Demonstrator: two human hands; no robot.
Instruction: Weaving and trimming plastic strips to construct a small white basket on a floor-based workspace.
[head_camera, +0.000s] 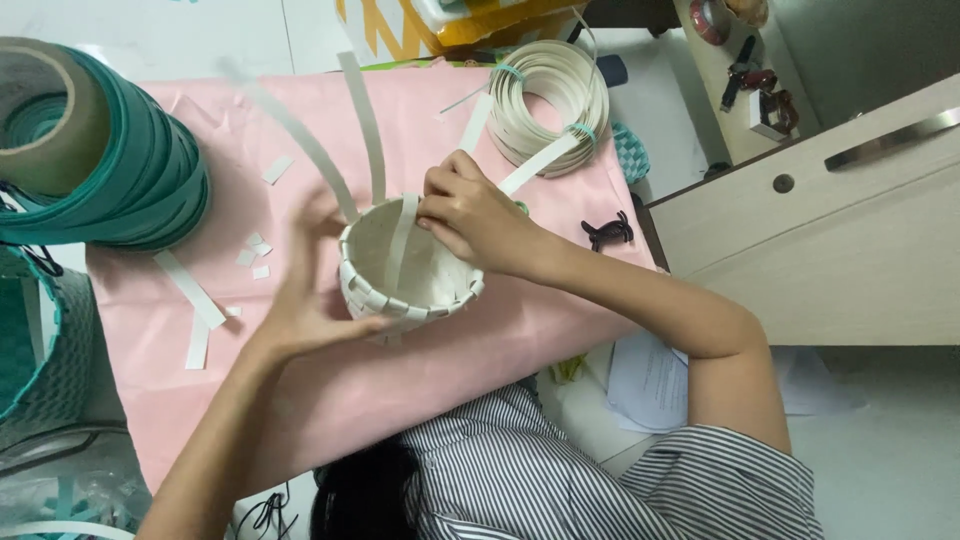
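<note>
Small white woven basket (405, 275) on the pink sheet (480, 350), between both hands. Left hand (315, 290), blurred, cupped against the basket's left wall, fingers curled under the near rim; clasped on it, as far as the blur allowed. Right hand (470, 215) above the far rim, fingertips pinched on a white strip (400, 245) running down inside the basket. Two more loose strip ends (365, 125) upright from the far-left rim. Coil of white strip (550, 105) beyond the right hand, near it. Large teal roll (110, 160) well to the left. Short white offcuts (195, 295) on the sheet, just left of the left hand. Black clip (607, 232) to the right.
</note>
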